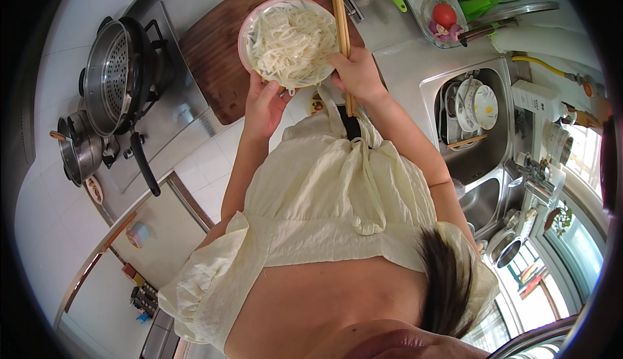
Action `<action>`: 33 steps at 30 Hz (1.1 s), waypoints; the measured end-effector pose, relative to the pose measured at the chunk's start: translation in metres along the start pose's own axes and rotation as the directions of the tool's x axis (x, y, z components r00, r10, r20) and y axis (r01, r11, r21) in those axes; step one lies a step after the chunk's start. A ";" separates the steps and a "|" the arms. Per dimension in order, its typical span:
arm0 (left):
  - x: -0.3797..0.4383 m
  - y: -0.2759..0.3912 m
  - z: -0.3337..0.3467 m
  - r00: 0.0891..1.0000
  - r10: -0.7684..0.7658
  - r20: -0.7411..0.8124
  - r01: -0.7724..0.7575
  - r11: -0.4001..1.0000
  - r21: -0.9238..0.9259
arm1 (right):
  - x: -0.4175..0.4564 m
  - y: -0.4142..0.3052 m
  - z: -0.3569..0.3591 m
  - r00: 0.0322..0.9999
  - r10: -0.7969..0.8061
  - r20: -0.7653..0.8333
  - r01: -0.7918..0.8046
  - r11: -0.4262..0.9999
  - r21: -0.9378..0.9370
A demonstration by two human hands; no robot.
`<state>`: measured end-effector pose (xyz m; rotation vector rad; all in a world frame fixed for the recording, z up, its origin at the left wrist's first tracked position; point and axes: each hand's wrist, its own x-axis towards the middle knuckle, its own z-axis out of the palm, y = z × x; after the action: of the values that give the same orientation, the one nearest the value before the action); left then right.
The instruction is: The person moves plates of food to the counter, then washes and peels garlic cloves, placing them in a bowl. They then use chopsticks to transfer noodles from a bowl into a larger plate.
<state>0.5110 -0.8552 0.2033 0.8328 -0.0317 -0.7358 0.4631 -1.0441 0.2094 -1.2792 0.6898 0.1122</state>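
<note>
A pink-rimmed bowl [242, 47] full of pale cooked noodles [294, 40] is in front of me, over a dark wooden cutting board [209, 62]. My left hand [265, 106] grips the bowl's near edge, thumb up by the rim. A pair of wooden chopsticks [340, 18] is held in my right hand [359, 74], their upper ends pointing away from me past the bowl's right side. The right fingers also lie close against the bowl's rim; whether they bear its weight, I cannot tell. One noodle end hangs over the near rim.
On the stove at left stand a wok with a perforated steamer insert [114, 76] and a steel saucepan [80, 149]; the wok's handle [145, 164] juts towards me. The sink [479, 159] at right holds dishes. Behind it, a glass dish [428, 6] holds a tomato [444, 15] and shallots.
</note>
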 end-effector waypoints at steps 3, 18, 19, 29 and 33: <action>0.000 0.003 -0.003 0.999 0.019 -0.042 -0.016 0.998 0.058 | 0.003 0.003 0.006 0.999 -0.002 0.035 0.002 1.000 -0.019; 0.005 0.048 -0.031 0.892 0.228 -0.389 -0.086 0.933 0.349 | -0.015 -0.020 -0.001 0.906 0.131 0.403 0.043 0.917 -0.395; 0.006 0.051 -0.032 0.885 0.228 -0.406 -0.060 0.921 0.386 | -0.015 -0.020 0.003 0.886 0.134 0.444 0.083 0.896 -0.437; 0.012 0.068 -0.025 0.843 0.255 -0.473 0.016 0.868 0.497 | -0.005 -0.019 0.031 0.792 0.189 0.581 0.257 0.759 -0.598; 0.014 0.069 -0.026 0.843 0.263 -0.469 0.021 0.856 0.517 | 0.008 -0.009 0.036 0.770 0.252 0.586 0.237 0.741 -0.629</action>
<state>0.5691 -0.8156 0.2286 1.5114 0.2236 -0.3446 0.4882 -1.0168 0.2171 -1.7978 0.0119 0.8533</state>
